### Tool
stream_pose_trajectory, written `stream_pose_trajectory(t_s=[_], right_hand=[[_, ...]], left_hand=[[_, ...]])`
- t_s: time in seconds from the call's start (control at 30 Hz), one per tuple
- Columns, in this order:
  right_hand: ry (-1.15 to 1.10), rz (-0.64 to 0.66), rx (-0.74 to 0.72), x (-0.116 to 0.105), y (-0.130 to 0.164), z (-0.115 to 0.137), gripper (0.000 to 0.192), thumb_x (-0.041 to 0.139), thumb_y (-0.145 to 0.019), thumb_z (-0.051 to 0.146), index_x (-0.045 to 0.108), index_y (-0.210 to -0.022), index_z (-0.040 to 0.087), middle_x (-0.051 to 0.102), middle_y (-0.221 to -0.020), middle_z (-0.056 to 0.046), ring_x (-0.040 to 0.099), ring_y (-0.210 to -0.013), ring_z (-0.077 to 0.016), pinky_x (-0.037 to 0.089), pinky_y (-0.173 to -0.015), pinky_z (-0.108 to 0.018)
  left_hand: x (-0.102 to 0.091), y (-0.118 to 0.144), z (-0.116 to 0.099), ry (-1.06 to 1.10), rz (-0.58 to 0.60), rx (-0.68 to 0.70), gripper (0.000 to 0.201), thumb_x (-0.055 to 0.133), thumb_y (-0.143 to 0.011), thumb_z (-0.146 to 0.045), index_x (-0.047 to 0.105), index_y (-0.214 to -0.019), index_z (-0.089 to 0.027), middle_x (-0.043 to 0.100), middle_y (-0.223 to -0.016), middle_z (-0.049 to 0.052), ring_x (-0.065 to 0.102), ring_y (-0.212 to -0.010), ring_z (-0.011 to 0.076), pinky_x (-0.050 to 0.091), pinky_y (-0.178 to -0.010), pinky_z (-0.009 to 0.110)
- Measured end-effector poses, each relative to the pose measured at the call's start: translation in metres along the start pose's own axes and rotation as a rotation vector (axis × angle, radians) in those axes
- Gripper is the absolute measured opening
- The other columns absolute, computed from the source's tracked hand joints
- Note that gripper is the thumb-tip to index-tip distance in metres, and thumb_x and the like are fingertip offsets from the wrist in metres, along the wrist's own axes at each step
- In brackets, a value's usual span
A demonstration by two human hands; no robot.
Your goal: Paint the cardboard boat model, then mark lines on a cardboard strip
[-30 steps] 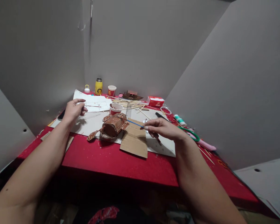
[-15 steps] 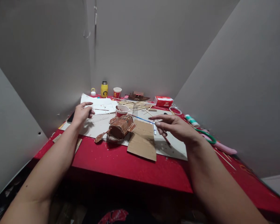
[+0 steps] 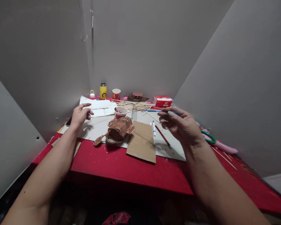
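The right hand (image 3: pixel 180 125) pinches a thin blue brush (image 3: pixel 162 111); a light grip near its middle steadies the stroke. The left hand (image 3: pixel 81 114) hovers loosely open, left of the brown model (image 3: pixel 119 128).

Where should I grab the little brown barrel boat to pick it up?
Probably around the rounded middle of the brown barrel boat, coming down from above with fingers on its two long sides. The body looks sturdy, while the thin striped paddle pieces sticking out at the ends seem fragile.
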State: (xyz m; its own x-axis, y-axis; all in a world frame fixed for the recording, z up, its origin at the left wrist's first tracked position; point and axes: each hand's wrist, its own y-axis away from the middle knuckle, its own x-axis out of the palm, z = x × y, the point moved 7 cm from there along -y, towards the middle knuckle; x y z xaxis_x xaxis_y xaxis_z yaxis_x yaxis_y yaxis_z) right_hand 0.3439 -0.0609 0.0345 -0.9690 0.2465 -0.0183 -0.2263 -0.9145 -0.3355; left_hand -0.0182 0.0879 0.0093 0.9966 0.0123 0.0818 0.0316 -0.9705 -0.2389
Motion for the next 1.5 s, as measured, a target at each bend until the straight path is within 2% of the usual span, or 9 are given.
stream_pose_trajectory(t_s=[0.1, 0.23, 0.37, 0.57, 0.87, 1.1, 1.27, 1.4, 1.5], right_hand=[[-0.016, -0.052, -0.039, 0.005, -0.001, 0.002, 0.035, 0.069, -0.077, 0.058, 0.063, -0.091, 0.026, 0.069, -0.08, -0.004, 0.058, -0.06, -0.0152, 0.042, -0.048, -0.028], [-0.121, -0.098, -0.058, 0.015, 0.003, 0.007, 0.039, 0.073, -0.074, 0.06, 0.065, -0.091, 0.026, 0.064, -0.072, -0.001, 0.053, -0.054, -0.0122, 0.041, -0.045, -0.026], [-0.096, -0.116, -0.077, 0.022, 0.005, 0.014, 0.042, 0.072, -0.075, 0.063, 0.067, -0.091, 0.024, 0.068, -0.076, -0.002, 0.058, -0.058, -0.0119, 0.045, -0.046, -0.025], [-0.016, -0.133, -0.227, 0.027, 0.0, 0.028, 0.041, 0.067, -0.082, 0.062, 0.065, -0.083, 0.021, 0.067, -0.066, 0.0, 0.063, -0.055, -0.011, 0.048, -0.046, -0.023], [-0.117, -0.183, -0.395, 0.025, -0.002, 0.017, 0.034, 0.071, -0.082, 0.055, 0.058, -0.08, 0.023, 0.067, -0.059, 0.005, 0.062, -0.046, -0.0105, 0.049, -0.04, -0.022], [-0.196, -0.074, -0.252, 0.029, -0.009, -0.01, 0.038, 0.068, -0.082, 0.057, 0.061, -0.079, 0.02, 0.069, -0.061, 0.001, 0.064, -0.05, -0.011, 0.05, -0.041, -0.021], [-0.25, -0.122, -0.236, 0.024, -0.014, -0.016, 0.039, 0.07, -0.08, 0.058, 0.061, -0.078, 0.02, 0.069, -0.06, 0.001, 0.064, -0.048, -0.0105, 0.05, -0.041, -0.02], [-0.269, -0.06, -0.198, 0.028, -0.015, -0.019, 0.039, 0.069, -0.082, 0.058, 0.061, -0.078, 0.02, 0.07, -0.062, 0.0, 0.066, -0.05, -0.0116, 0.052, -0.042, -0.021], [-0.265, -0.103, -0.197, 0.026, -0.015, -0.021, 0.04, 0.07, -0.08, 0.057, 0.062, -0.078, 0.019, 0.071, -0.063, -0.001, 0.066, -0.051, -0.0113, 0.052, -0.042, -0.02]], left_hand=[[0.0, 0.0, -0.002, -0.015, 0.004, 0.003, 0.035, 0.061, -0.065, -0.016, 0.064, -0.1, -0.011, 0.064, -0.057, -0.001, 0.047, -0.037, 0.0078, 0.037, -0.042, 0.019], [0.002, 0.001, -0.003, -0.03, 0.009, 0.01, 0.035, 0.061, -0.066, -0.018, 0.064, -0.101, -0.012, 0.065, -0.059, -0.001, 0.048, -0.039, 0.0081, 0.038, -0.042, 0.019], [0.008, 0.003, 0.0, -0.056, 0.024, -0.007, 0.033, 0.061, -0.068, -0.02, 0.064, -0.1, -0.012, 0.065, -0.06, -0.001, 0.048, -0.041, 0.0078, 0.039, -0.044, 0.019], [0.009, 0.004, 0.0, -0.098, 0.014, -0.001, 0.034, 0.061, -0.07, -0.023, 0.063, -0.102, -0.013, 0.065, -0.061, -0.002, 0.048, -0.041, 0.0075, 0.037, -0.044, 0.019], [0.004, -0.001, 0.005, -0.097, -0.004, -0.004, 0.041, 0.067, -0.066, -0.032, 0.063, -0.102, -0.012, 0.065, -0.057, -0.002, 0.048, -0.041, 0.0092, 0.038, -0.044, 0.021], [0.0, -0.004, 0.008, -0.153, -0.016, -0.017, 0.044, 0.07, -0.065, -0.032, 0.064, -0.103, -0.013, 0.066, -0.057, -0.003, 0.049, -0.041, 0.0091, 0.037, -0.044, 0.02], [-0.001, -0.005, 0.009, -0.155, -0.01, -0.021, 0.045, 0.073, -0.065, -0.033, 0.064, -0.105, -0.013, 0.065, -0.056, -0.002, 0.049, -0.042, 0.0086, 0.036, -0.045, 0.019], [-0.002, -0.006, 0.009, -0.153, -0.01, -0.023, 0.045, 0.074, -0.066, -0.033, 0.064, -0.105, -0.013, 0.066, -0.057, -0.002, 0.05, -0.043, 0.0089, 0.036, -0.045, 0.019], [-0.002, -0.006, 0.009, -0.147, -0.003, -0.021, 0.045, 0.074, -0.066, -0.032, 0.064, -0.105, -0.012, 0.066, -0.057, -0.002, 0.049, -0.043, 0.0088, 0.037, -0.045, 0.019]])
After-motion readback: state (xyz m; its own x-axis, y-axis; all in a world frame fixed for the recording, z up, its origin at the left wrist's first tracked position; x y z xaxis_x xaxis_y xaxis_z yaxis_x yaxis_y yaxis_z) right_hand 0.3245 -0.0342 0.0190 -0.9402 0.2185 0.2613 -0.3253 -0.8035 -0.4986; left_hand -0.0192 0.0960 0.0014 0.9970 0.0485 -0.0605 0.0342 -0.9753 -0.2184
